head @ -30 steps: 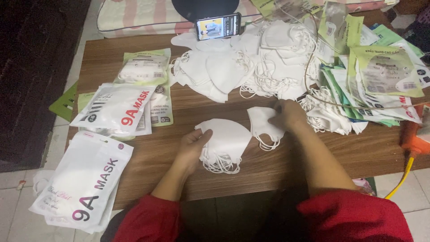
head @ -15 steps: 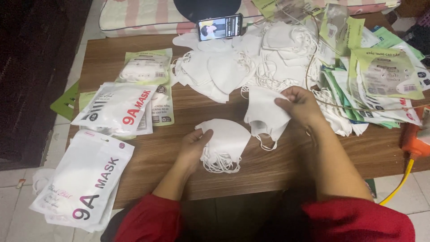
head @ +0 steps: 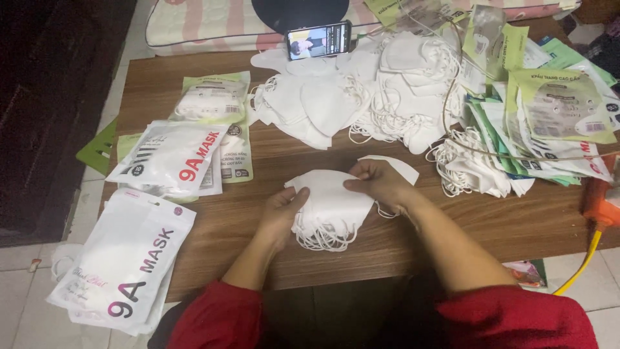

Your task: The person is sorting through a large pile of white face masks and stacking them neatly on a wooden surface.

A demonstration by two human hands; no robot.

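A small stack of folded white face masks [head: 332, 207] lies on the wooden table [head: 258, 213] in front of me, ear loops hanging at its near edge. My left hand [head: 283, 210] grips the stack's left end. My right hand [head: 380, 183] presses a white mask down onto the top of the stack, fingers closed on it. Both sleeves are red.
A big heap of loose white masks [head: 361, 97] lies at the table's back. White and green mask pouches [head: 177, 155] sit left, more white pouches [head: 123, 265] at the near-left corner, green packets [head: 555, 110] right. A phone [head: 318, 40] stands at the back; an orange-yellow cable [head: 591, 239] runs right.
My right hand lifted a white mask from beside the stack, raised it, then brought it down onto the stack. My left hand stayed on the stack's left end.
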